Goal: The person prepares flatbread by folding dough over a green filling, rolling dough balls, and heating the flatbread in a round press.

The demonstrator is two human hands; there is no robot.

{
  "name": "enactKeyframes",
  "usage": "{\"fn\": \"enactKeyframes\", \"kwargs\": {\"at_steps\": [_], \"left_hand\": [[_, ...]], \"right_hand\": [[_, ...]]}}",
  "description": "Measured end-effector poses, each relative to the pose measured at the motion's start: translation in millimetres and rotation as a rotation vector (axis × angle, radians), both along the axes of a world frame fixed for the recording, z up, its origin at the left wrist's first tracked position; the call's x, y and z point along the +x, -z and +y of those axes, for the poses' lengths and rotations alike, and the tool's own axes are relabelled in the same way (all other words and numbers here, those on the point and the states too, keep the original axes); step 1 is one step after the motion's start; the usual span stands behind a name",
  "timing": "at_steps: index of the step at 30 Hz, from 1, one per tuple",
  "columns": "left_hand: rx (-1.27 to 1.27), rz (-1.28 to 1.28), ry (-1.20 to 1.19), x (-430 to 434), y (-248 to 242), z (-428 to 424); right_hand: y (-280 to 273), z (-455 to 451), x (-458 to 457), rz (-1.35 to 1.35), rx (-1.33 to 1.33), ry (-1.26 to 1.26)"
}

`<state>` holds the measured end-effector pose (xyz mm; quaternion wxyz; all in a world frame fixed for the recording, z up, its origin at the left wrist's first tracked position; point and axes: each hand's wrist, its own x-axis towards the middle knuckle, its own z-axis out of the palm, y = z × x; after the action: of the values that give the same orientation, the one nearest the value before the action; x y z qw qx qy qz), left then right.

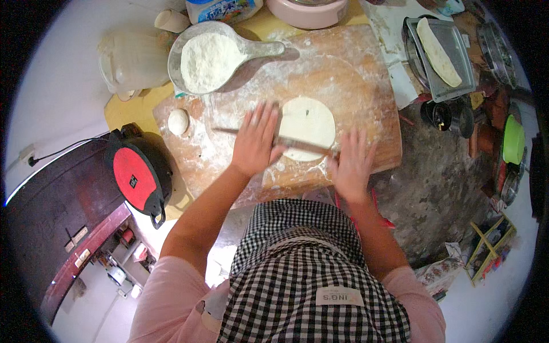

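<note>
A thin wooden rolling pin (304, 145) lies slantwise over the near part of a round, flat sheet of dough (309, 120). My left hand (256, 139) holds the pin under its palm, fingers stretched forward, beside the sheet's left edge. The pin's left end sticks out beyond that hand. At the other end is my right hand (354, 165), blurred, its fingers spread and its palm over the pin's tip. A small green fleck shows on the dough. Both hands are above a floured wooden board (364, 81). Further left on the board sits a round dough ball (178, 122).
A handled bowl of flour (210, 60) stands at the board's back left, near a large cloudy jar (133, 60). A black pan-like appliance with a red top (135, 181) is at the left. Back right, a metal tray (461, 51) carries a long folded dough piece (437, 53).
</note>
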<state>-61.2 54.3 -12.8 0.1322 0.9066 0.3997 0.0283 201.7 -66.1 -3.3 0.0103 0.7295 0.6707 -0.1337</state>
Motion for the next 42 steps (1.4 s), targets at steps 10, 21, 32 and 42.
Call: {"fn": "enactKeyframes", "kwargs": {"at_steps": [10,21,32,42], "left_hand": [[0.068,0.034,-0.105,16.0,0.4,17.5],[-0.47,0.045,-0.381,81.1,-23.9,122.5],[-0.034,-0.045,-0.076,21.1,1.8,18.0],[0.083,-0.025,-0.084,6.3,5.7,17.8]], "right_hand": [[-10.8,48.6,5.9,-0.017,0.028,0.011],[24.1,130.4,62.6,-0.108,0.405,0.195],[6.6,33.3,24.6,0.055,0.128,0.053],[-9.1,32.1,10.5,-0.021,-0.016,-0.149]]}}
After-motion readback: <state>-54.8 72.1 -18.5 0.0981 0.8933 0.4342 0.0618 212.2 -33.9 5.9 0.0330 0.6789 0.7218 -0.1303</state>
